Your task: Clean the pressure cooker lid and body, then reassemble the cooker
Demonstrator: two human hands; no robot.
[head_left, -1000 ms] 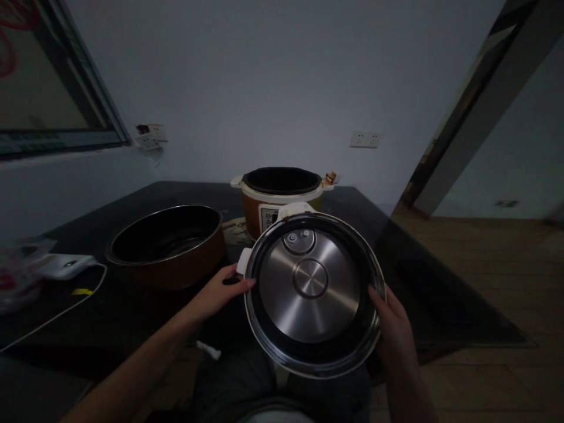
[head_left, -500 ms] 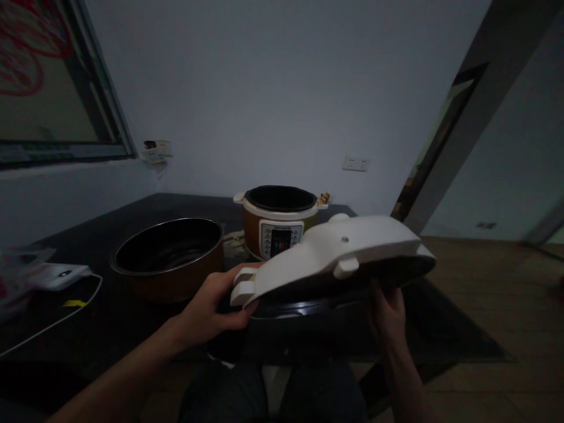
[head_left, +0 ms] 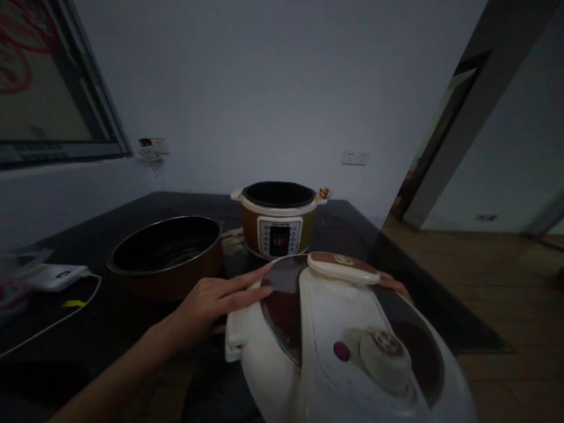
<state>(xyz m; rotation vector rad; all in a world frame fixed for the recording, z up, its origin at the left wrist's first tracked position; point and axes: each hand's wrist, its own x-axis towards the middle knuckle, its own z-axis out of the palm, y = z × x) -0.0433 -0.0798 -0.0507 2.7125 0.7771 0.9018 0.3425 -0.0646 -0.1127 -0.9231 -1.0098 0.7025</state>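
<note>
A white and brown pressure cooker lid (head_left: 326, 329) is tilted close in front of me, its top face with handle, valve knob and purple button turned towards me. My left hand (head_left: 215, 299) grips the lid's left rim, fingers over the top surface beside a white side lug. At the far right edge, behind the lid's handle, my right hand (head_left: 394, 285) holds on; most of it is hidden by the lid. Beyond the lid stands the electric pressure cooker body (head_left: 277, 226), lidless, with a dark opening and a control panel facing me.
A brown pot (head_left: 165, 258) with a dark inside stands left of the cooker on the black table (head_left: 348, 220). Farther left lie a white device (head_left: 59, 276) with a cable and a plastic bag (head_left: 22, 276). Wall sockets (head_left: 355, 157) are behind.
The lid has turned from edge-on, underside partly showing, to its top face towards me, and it has come lower and nearer. My right hand is now mostly hidden behind it.
</note>
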